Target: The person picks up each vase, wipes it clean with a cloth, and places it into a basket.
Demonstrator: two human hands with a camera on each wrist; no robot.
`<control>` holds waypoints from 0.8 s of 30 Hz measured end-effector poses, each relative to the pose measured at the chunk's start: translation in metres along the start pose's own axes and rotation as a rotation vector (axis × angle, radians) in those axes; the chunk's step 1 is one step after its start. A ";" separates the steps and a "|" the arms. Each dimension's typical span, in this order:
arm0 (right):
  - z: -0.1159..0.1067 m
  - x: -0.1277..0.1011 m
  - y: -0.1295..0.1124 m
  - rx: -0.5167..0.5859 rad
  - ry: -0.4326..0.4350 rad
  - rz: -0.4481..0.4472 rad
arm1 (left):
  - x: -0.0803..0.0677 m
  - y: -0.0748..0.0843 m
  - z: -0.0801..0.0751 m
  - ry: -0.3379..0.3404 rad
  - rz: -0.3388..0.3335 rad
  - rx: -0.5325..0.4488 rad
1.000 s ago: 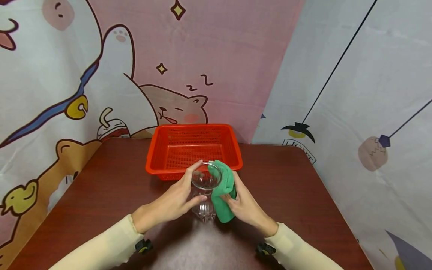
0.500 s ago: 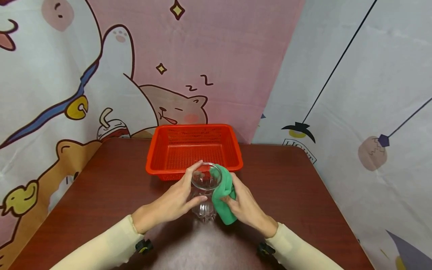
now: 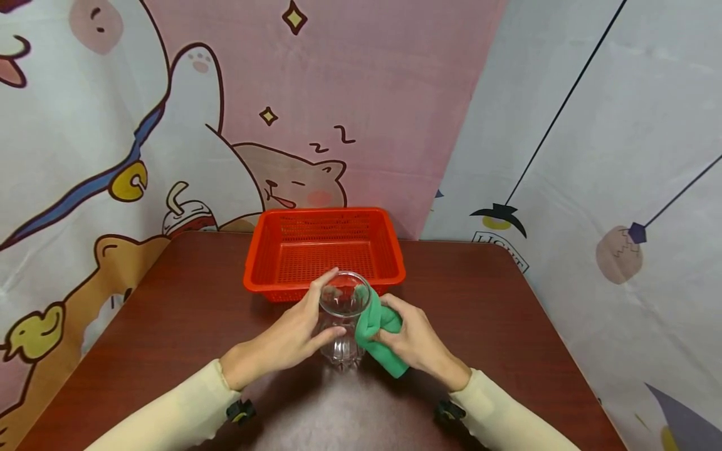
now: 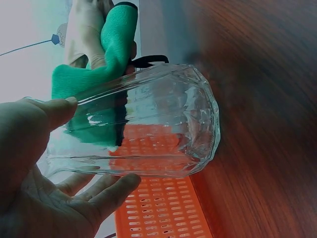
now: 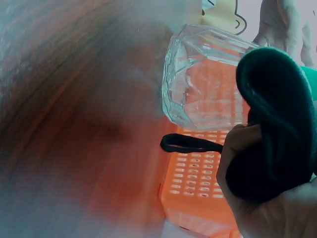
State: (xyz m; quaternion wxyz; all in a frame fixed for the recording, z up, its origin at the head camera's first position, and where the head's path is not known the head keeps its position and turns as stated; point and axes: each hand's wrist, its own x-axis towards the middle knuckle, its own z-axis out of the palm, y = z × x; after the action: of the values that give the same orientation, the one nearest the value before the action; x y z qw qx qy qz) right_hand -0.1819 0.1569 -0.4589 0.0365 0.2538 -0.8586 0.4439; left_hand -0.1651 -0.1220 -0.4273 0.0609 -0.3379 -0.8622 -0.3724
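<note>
My left hand (image 3: pixel 284 338) holds a clear glass vase (image 3: pixel 341 351) by its upper part, thumb on the near side and fingers round the far left side. The vase is upright, with a round rim and a faceted base (image 4: pixel 198 119). Whether the base touches the table I cannot tell. Folded in the grip of my right hand (image 3: pixel 423 343) is a green cloth (image 3: pixel 388 358), lying against the vase's right side. A black loop (image 5: pixel 185 143) hangs from the cloth in the right wrist view. Part of the cloth shows through the glass in the left wrist view.
A red plastic basket (image 3: pixel 256 263) with perforated walls stands behind the vase, near the table's back edge. The dark brown wooden table (image 3: pixel 479 300) extends to both sides. A printed cartoon curtain (image 3: pixel 406 113) hangs behind and beside it.
My right hand has shifted slightly right and toward me, its cloth sliding down along the vase's right side and tilting. The left hand and vase stay in place.
</note>
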 end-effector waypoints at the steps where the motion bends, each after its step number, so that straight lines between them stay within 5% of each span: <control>1: -0.001 0.000 0.000 -0.003 -0.006 0.005 | 0.000 0.000 0.000 0.000 -0.001 0.002; 24: 0.002 -0.004 0.013 -0.340 -0.092 0.041 | 0.001 0.000 -0.002 -0.032 -0.010 0.000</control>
State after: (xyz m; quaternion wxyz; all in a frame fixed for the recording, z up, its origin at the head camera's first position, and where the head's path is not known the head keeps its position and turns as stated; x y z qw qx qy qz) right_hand -0.1839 0.1634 -0.4710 0.0305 0.2464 -0.9271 0.2807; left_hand -0.1658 -0.1228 -0.4251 0.0454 -0.3394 -0.8649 -0.3672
